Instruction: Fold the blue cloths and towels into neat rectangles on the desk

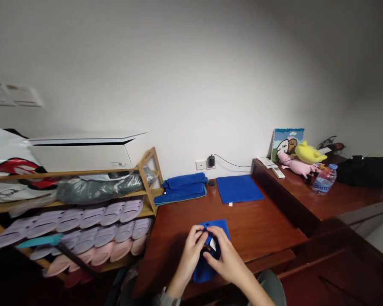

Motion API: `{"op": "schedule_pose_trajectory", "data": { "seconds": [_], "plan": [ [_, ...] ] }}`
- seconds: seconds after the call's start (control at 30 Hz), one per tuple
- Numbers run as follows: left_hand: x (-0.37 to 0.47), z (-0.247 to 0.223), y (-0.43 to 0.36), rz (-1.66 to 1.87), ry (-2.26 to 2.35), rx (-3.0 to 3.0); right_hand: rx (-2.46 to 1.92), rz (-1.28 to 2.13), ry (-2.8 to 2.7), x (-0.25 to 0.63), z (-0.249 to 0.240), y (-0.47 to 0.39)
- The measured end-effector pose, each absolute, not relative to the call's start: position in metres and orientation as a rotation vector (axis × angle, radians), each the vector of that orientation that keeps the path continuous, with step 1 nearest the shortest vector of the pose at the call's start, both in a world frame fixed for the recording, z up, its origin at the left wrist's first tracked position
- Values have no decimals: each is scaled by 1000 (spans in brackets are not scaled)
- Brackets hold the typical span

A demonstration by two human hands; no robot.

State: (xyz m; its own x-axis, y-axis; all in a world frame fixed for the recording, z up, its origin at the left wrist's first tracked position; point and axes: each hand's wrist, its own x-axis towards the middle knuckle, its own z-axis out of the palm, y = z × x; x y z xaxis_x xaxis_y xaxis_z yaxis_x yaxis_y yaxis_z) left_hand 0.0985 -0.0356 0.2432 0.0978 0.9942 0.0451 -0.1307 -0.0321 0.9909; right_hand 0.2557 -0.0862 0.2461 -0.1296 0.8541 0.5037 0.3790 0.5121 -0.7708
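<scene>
Near the front edge of the brown wooden table [252,225] lies a blue cloth [221,225], partly covered by both hands. My left hand [193,248] has its fingers bent together at the cloth's left side, pinching blue fabric near its upper part. Opposite it, my right hand [221,255] curves around the same fabric with its fingertips near those of the left. Between the hands, a small white tag [212,243] and a dark patch show; what the patch is cannot be made out.
Folded blue cloths [185,187] and a flat blue cloth [239,189] lie at the table's back. A shoe rack [151,199] with slippers stands left. The raised desk [293,187] at right holds plush toys [296,165] and a bottle [324,180].
</scene>
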Motion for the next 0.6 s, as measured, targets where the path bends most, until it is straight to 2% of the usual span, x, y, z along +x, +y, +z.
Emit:
{"op": "schedule_pose_trajectory", "data": {
  "seconds": [0.17,0.23,0.47,0.6],
  "plan": [
    [104,256,-46,1234,997,1271,-1276,272,-1355,237,201,-94],
    [108,263,-50,1221,1004,1372,-1345,258,-1250,234,194,-98],
    [110,278,-62,1191,925,1497,-1304,548,-1213,241,215,-101],
    [101,284,-56,1243,964,1510,-1179,846,-1209,245,233,-96]
  ]
}}
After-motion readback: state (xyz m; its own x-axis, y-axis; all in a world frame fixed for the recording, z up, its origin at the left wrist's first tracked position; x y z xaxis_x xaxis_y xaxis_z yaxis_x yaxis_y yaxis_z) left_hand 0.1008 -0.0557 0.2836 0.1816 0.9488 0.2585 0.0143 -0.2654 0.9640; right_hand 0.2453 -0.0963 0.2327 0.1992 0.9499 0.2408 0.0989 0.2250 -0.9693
